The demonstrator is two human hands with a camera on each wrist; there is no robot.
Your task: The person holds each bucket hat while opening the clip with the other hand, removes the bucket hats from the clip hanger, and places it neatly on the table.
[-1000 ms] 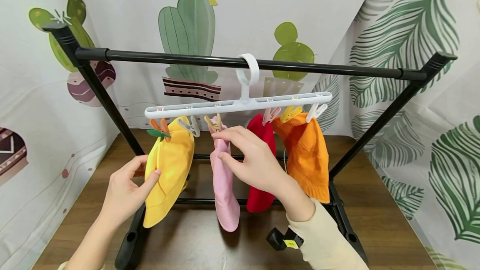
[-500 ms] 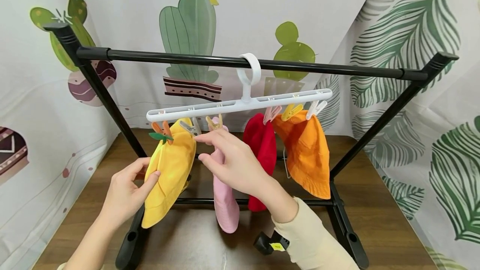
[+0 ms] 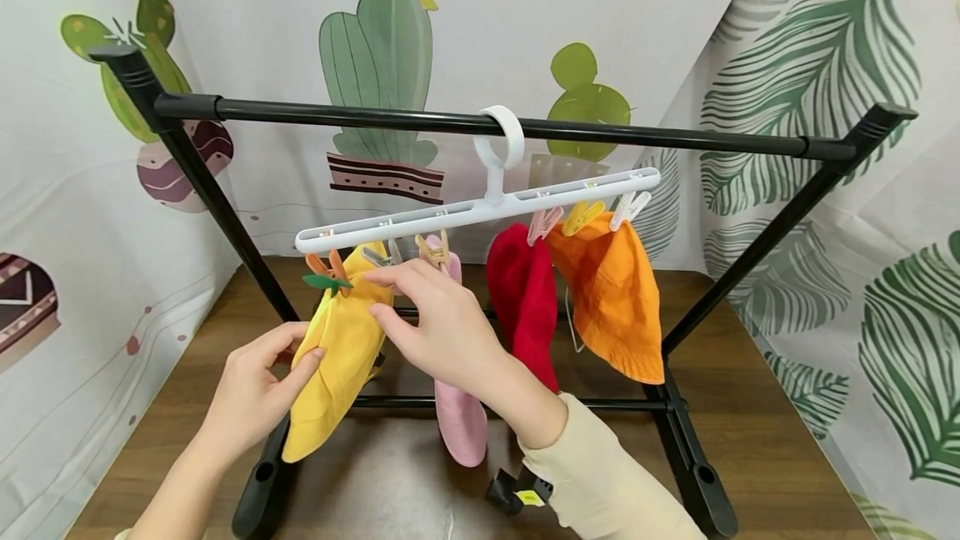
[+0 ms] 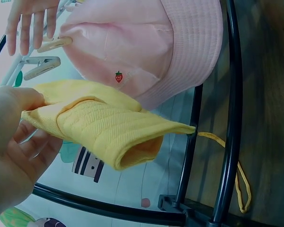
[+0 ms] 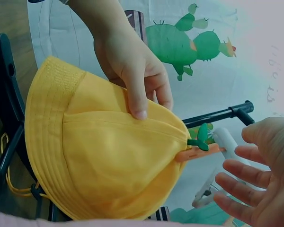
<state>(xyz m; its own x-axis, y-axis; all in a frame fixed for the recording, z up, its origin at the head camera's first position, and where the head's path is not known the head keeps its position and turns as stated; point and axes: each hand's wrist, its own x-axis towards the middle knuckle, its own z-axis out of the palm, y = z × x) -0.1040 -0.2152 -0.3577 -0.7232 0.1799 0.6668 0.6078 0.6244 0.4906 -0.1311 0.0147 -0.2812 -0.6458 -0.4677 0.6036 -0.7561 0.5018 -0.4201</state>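
My left hand (image 3: 251, 386) pinches the side of a yellow bucket hat (image 3: 330, 382), thumb on the near face. An orange clothespin (image 5: 199, 153) grips the hat's crown beside a green leaf sprout (image 5: 201, 137). The clothespin hangs from a white clip hanger (image 3: 495, 209), whose left end tilts down. With fingers extended and nothing between them, my right hand (image 3: 442, 323) hovers by the hat's top, in front of a grey clothespin (image 4: 42, 66) that hangs with nothing in it. A pink bucket hat (image 4: 123, 52) with a strawberry motif hangs behind that hand from a beige clothespin (image 4: 54, 44).
A black rack (image 3: 360, 115) carries the hanger on its top bar. Farther right hang a red hat (image 3: 521, 298) from a pink clothespin (image 3: 544, 225) and an orange hat (image 3: 611, 298) from yellow and white clothespins. A patterned curtain (image 3: 262, 23) stands behind.
My right hand has moved left from the pink hat to the yellow hat's top. The hanger's left end has dipped and its right end risen. My left hand keeps its hold.
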